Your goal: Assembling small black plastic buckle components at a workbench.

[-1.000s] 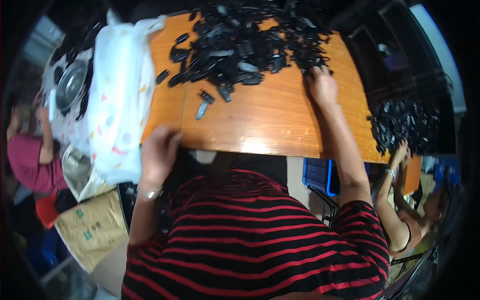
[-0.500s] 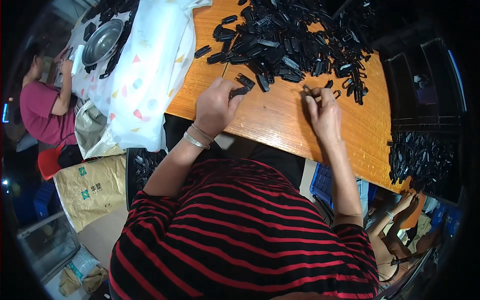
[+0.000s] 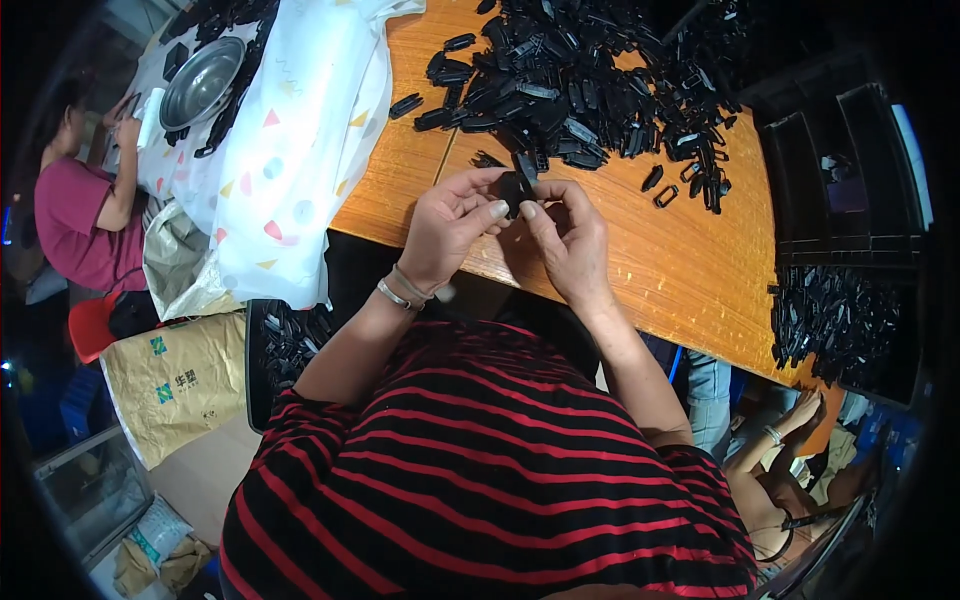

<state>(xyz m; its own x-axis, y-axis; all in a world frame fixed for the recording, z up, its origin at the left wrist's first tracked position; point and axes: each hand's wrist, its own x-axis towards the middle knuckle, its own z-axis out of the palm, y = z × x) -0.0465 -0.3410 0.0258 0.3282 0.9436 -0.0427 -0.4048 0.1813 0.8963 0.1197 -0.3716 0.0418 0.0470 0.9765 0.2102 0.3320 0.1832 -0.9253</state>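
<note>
Just above the near edge of the wooden table [image 3: 690, 265], my left hand [image 3: 447, 225] pinches a small black plastic part [image 3: 513, 188] between thumb and fingers. My right hand [image 3: 577, 240] meets it from the right, thumb and forefinger closed on the same part or a small piece against it; the fingers hide the join. Beyond both hands spreads a large heap of black plastic parts [image 3: 575, 95]. One loose black part [image 3: 652, 178] and a black oblong ring [image 3: 666, 196] lie to the right of my right hand.
A patterned white plastic sheet [image 3: 290, 170] covers the left side, with a metal bowl [image 3: 203, 85] farther off. A person in a maroon shirt [image 3: 88, 215] sits there. More black parts [image 3: 835, 320] fill the far right, near another person's arms [image 3: 775, 435].
My right hand has moved left from the heap's near edge to meet my left hand. My left hand has shifted slightly right, and both now work together at the black part.
</note>
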